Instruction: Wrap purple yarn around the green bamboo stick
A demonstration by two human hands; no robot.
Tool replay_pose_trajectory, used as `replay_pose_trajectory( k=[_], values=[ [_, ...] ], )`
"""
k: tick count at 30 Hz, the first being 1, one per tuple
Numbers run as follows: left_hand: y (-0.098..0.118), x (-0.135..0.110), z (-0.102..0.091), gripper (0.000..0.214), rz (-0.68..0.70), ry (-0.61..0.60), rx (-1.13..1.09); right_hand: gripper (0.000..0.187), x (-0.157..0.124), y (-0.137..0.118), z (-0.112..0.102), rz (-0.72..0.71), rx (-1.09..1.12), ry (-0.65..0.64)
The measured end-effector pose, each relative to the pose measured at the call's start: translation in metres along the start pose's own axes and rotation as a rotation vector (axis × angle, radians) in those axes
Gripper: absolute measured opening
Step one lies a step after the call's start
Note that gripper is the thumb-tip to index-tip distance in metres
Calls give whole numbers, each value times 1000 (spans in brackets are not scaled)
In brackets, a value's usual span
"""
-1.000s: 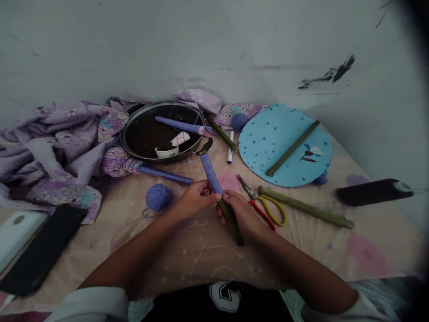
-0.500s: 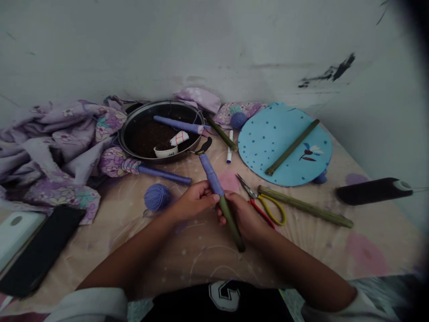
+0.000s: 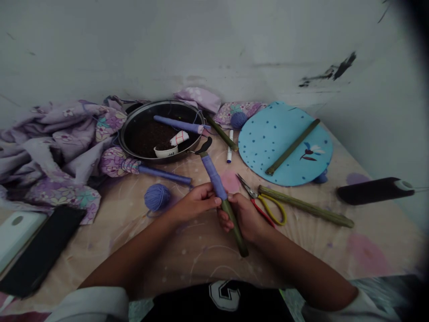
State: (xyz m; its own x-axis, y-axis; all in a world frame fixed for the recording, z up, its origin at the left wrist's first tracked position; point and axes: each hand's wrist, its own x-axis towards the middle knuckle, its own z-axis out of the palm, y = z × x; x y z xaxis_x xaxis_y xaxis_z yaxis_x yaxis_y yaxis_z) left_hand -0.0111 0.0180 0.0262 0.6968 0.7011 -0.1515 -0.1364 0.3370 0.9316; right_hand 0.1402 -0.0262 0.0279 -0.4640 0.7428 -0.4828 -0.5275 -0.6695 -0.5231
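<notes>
- We hold one stick [image 3: 212, 172] with both hands, a little above the table cover [image 3: 335, 250], in the middle of the view and just in front of the body.
- The far half of the stick is wrapped in purple yarn, and the near half is bare green. It lies slanted: the purple end points to the pan [image 3: 122, 136] and the green end points to our right side.
- Our left hand [image 3: 196, 203] pinches the stick between thumb and fingers, at the place where the purple wrapping ends.
- Our right hand [image 3: 244, 217] is closed around the green part, just beside the left hand. The green end comes out below it.
- A purple yarn ball [image 3: 157, 197] lies on the cover near the left hand, not touching it.
- Pliers [image 3: 264, 208] with one red and one yellow handle lie just beside the right hand, and a long green stick [image 3: 304, 207] lies behind them.
- In the pan we see dark material, a white cup [image 3: 166, 152] and a wrapped stick [image 3: 179, 125]. Another wrapped stick [image 3: 164, 175] lies in front of the pan, with one end inside flowered cloth [image 3: 56, 143].
- A blue round board [image 3: 268, 147] lies at the right of the pan, with a green stick [image 3: 292, 146] across it. A marker [image 3: 230, 152] lies between pan and board.
- A dark flat device [image 3: 40, 250] lies at the far left, well apart from the hands.
</notes>
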Motion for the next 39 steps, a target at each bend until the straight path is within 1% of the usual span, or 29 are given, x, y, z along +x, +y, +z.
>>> replay_pose_trajectory(
  k=[2,4,7,10,12,16,17,20,23,26,30,33,36,39],
  values=[
    [1,0,0,31,-10,8,2,22,0,0,-1,-9,-12,-3],
    [2,1,2,32,-32,27,-4,21,1,1,-2,-55,-59,25],
    [3,3,4,33,-44,82,-9,18,2,2,-3,-100,-116,55],
    [2,2,5,35,-41,114,-21,19,2,2,-3,-38,-79,31],
    [0,1,3,35,-31,113,-39,22,1,1,-3,16,-37,19],
    [-3,0,-4,31,-58,41,-70,27,0,0,-3,67,-7,-2],
    [-3,0,-4,30,-51,39,-66,27,0,-1,-3,67,-13,0],
    [-2,1,-3,32,-11,85,-35,25,1,0,-3,15,-62,20],
    [2,3,1,36,-8,135,14,21,2,0,-2,-56,-119,21],
    [5,4,4,39,-17,194,57,18,1,1,0,-51,-130,18],
    [5,4,5,43,-29,159,47,15,-1,0,4,-79,-101,9],
    [4,3,4,37,-20,132,41,17,0,1,2,-99,-47,41],
    [3,2,2,34,-55,122,54,17,1,2,0,-125,-22,68],
    [2,2,1,39,-83,129,64,18,2,4,-2,-140,-16,77]
  ],
)
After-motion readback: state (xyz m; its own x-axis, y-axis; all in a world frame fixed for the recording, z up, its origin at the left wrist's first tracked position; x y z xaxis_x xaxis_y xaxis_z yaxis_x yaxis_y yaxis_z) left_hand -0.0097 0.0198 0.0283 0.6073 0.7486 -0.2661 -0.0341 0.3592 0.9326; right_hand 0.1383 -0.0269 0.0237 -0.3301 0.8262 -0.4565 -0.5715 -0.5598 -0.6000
